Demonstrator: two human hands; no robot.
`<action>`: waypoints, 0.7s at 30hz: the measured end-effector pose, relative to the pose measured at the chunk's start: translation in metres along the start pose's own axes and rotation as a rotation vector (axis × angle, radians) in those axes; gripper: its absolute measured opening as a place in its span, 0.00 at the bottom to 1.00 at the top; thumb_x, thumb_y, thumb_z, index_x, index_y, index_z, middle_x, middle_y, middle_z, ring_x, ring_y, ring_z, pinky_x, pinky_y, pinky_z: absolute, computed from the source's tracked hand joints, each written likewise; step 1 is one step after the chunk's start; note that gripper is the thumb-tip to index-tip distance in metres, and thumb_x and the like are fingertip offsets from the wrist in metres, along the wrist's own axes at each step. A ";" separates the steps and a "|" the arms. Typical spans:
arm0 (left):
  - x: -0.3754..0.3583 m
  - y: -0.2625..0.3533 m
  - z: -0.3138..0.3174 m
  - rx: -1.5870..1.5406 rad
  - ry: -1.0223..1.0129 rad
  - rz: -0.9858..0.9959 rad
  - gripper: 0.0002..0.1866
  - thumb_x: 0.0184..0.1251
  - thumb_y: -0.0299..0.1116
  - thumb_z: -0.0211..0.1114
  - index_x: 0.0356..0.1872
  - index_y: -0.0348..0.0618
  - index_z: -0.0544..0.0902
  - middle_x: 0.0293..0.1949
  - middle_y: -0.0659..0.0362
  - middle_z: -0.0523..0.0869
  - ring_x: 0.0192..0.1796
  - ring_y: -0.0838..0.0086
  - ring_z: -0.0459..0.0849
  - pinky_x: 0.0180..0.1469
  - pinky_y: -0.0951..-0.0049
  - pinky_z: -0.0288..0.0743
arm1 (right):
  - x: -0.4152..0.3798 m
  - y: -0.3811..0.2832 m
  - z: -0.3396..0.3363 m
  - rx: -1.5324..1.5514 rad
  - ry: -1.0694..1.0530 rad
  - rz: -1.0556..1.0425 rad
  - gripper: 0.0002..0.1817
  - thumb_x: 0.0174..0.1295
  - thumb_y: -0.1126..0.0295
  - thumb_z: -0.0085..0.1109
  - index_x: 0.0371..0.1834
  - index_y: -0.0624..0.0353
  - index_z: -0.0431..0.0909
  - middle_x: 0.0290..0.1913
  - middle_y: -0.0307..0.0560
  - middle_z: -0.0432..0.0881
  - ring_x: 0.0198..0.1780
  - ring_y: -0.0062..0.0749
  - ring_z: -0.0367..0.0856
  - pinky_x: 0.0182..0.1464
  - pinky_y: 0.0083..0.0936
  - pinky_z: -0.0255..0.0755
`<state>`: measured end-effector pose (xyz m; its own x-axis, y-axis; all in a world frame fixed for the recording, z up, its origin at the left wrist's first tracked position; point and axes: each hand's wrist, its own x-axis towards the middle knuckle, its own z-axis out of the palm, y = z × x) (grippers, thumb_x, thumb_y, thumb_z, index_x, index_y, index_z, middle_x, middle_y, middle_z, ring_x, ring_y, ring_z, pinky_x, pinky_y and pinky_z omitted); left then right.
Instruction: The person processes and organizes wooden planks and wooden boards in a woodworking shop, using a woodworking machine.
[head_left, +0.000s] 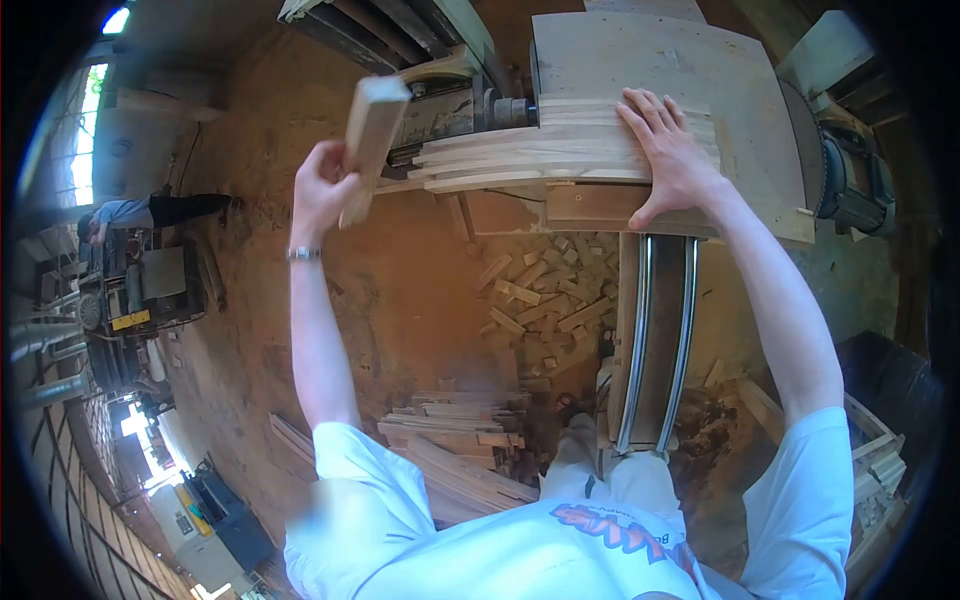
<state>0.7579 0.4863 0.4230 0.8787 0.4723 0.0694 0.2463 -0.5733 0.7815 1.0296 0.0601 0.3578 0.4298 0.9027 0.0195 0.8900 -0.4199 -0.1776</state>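
Block [376, 125]: it was in the air at 11 o'clock, off the left end of the planks [500, 158], tilted with its pale end uppermost. The left hand [325, 190], at 10 o'clock, pinched it between thumb and curled fingers from the side, a hold that probably left its far side and upper end free. The block's lower end was too blurred to read.

The planks lay side by side at 12 to 1 o'clock on the table [650, 60], their left ends uneven and jutting past its edge. At 2 o'clock the right hand [678, 165] was spread over their right part, fingers apart and thumb reaching towards the near edge, most likely to steady the row and keep it together. How hard it pressed, I could not tell.

Two metal rails [636, 345] ran from under the table's near side towards the wearer at 4 o'clock. Offcuts [585, 315] lay loose on the floor [400, 290] near the centre, towards 3 o'clock, and longer sticks [455, 437] were heaped between 6 and 7. Another person [130, 213] was well apart, at 9 to 10 o'clock.
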 end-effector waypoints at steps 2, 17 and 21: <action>-0.036 -0.003 0.003 -0.263 0.083 0.017 0.25 0.56 0.21 0.67 0.58 0.31 0.80 0.51 0.58 0.84 0.54 0.76 0.84 0.58 0.75 0.78 | -0.004 -0.004 -0.002 -0.005 -0.022 0.012 0.86 0.18 0.36 0.88 0.85 0.57 0.45 0.85 0.57 0.46 0.87 0.50 0.40 0.88 0.50 0.33; -0.112 0.080 0.062 0.970 -0.609 0.463 0.23 0.34 0.31 0.79 0.41 0.47 0.92 0.76 0.53 0.71 0.81 0.50 0.60 0.81 0.45 0.57 | -0.067 -0.052 -0.001 0.015 -0.050 0.026 0.87 0.16 0.38 0.87 0.85 0.56 0.45 0.85 0.55 0.46 0.87 0.50 0.39 0.88 0.50 0.33; -0.097 0.063 0.093 1.031 -0.628 0.454 0.21 0.31 0.33 0.80 0.37 0.50 0.94 0.84 0.56 0.56 0.85 0.46 0.49 0.84 0.37 0.42 | -0.069 -0.054 0.000 0.013 -0.045 0.020 0.87 0.16 0.37 0.87 0.85 0.55 0.45 0.85 0.55 0.47 0.87 0.50 0.40 0.88 0.50 0.32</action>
<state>0.7261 0.3421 0.4079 0.9378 -0.1332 -0.3205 -0.1708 -0.9810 -0.0922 0.9521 0.0210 0.3658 0.4402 0.8975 -0.0288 0.8789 -0.4372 -0.1906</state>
